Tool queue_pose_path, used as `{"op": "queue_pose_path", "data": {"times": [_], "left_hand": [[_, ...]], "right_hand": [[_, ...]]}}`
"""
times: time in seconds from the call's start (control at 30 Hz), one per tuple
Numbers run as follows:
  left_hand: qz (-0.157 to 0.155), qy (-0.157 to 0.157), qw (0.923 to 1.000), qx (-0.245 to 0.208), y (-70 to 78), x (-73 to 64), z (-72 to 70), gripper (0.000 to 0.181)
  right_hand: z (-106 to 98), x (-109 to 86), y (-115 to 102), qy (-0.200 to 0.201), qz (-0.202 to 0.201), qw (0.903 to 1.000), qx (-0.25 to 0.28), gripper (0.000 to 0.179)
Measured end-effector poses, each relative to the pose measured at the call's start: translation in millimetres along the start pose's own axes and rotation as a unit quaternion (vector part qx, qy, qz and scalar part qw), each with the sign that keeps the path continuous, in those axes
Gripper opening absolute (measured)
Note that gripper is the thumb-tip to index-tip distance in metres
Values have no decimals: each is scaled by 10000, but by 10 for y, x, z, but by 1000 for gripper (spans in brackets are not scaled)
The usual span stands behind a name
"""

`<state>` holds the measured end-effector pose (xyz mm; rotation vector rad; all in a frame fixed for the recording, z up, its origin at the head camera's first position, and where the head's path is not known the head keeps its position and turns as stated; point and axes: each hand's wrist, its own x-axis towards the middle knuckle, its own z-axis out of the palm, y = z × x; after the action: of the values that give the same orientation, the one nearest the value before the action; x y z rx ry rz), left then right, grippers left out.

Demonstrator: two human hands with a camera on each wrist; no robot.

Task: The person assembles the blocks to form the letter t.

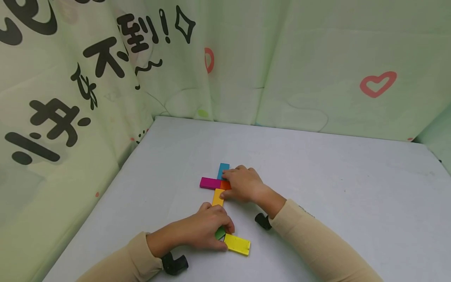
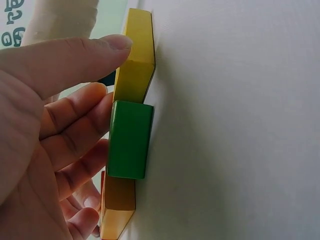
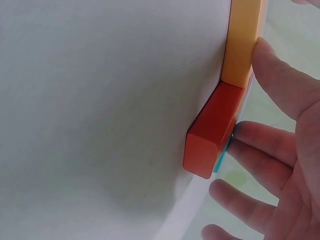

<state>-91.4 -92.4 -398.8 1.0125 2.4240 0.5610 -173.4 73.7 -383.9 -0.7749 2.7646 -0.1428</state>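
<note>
Several coloured blocks lie flat on the table in a crooked chain. In the head view, my left hand covers most of the green block, its thumb and curled index finger pinching the left end of the yellow block. My right hand is over the far part of the chain, fingers loosely extended. Its thumb touches the side of the light orange block; its fingertips reach the red-orange block and overlap the blue block. The magenta block sits against the red-orange block's left end.
The white table extends on both sides of the chain. A pale green curtain with dark lettering and hearts hangs along the back and left edges. Black wrist-camera parts show under the left cuff, and another black piece under the right.
</note>
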Motion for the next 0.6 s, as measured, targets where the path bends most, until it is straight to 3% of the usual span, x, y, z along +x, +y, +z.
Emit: {"op": "queue_pose_path", "data": {"times": [0.6], "left_hand": [[13,9,10000,5,1,-15,-6,29]], "right_hand": [[-6,-5,6,-17,-9,10000,88,68]]}}
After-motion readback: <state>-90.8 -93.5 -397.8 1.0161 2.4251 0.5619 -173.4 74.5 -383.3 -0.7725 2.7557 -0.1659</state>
